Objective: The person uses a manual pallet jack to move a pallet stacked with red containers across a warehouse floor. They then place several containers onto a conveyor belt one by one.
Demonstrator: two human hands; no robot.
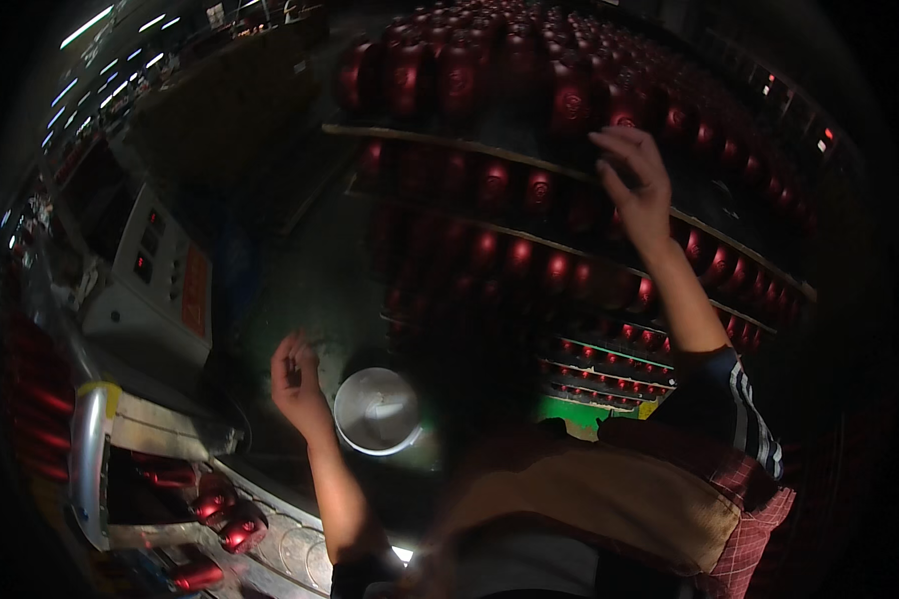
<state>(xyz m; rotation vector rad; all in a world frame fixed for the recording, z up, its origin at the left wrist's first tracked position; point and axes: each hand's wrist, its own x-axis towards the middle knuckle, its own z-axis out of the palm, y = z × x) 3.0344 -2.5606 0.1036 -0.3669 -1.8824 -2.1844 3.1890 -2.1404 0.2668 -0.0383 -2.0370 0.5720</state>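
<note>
My right hand (637,182) is raised beside the top layer of a tall rack. Its fingers are apart, with nothing between them. Close to its fingertips stand shiny dark red rounded containers (572,103), packed in rows, each with a round mark on its side. Lower and to the left, my left hand (298,381) hangs in the air with its fingers loosely bent and apart, a little blurred, and no object shows in it. A white round bucket (378,411) stands on the floor just to the right of that hand.
The rack's boards (509,152) carry several layers of red containers. At left stands a grey control box (150,265) with red displays. Below it, a machine with a shiny metal tube (90,464) and a curved conveyor (300,549) has more red containers (240,529) lying beside it.
</note>
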